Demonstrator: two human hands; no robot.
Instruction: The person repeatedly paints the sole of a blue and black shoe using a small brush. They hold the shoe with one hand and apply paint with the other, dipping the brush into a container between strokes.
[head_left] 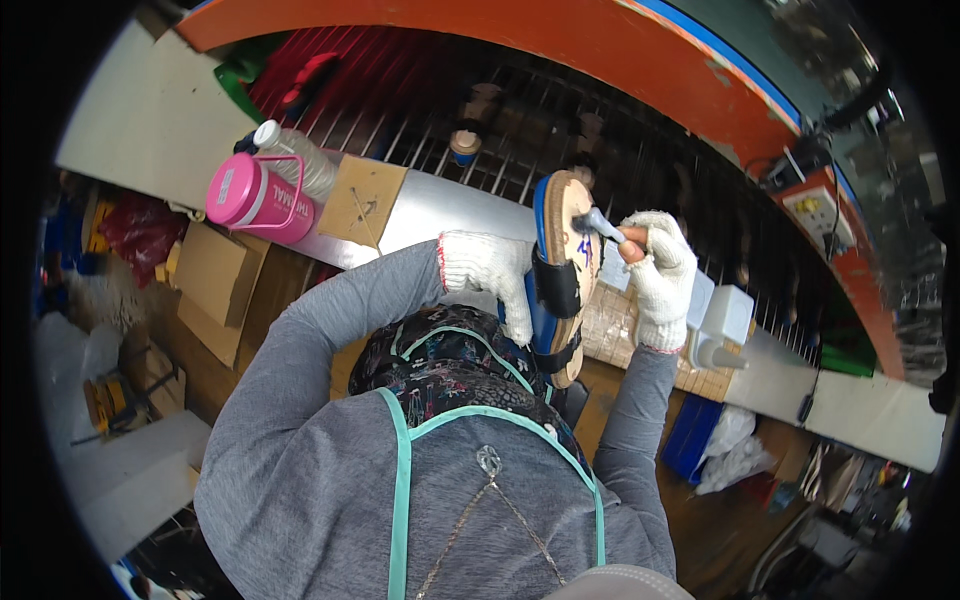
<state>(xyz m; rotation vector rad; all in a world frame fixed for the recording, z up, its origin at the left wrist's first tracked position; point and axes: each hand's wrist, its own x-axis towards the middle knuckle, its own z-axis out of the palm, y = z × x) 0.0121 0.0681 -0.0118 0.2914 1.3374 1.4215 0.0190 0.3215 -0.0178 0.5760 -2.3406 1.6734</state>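
Steady the sandal (554, 287) gripped in the left hand (493, 272), stroking evenly with the brush (601, 224) pinched in the right hand (664, 280).

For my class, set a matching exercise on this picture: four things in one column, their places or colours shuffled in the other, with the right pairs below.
Column one
1. Brush
2. Shoe piece with black straps
3. Jug with a handle
4. Cardboard square

Column two
A. Held by the gloved left hand
B. Brown, lying flat on the grey ledge
C. Held between thumb and fingertips of the gloved right hand
D. Pink, beside a clear plastic bottle

Right pairs: 1-C, 2-A, 3-D, 4-B
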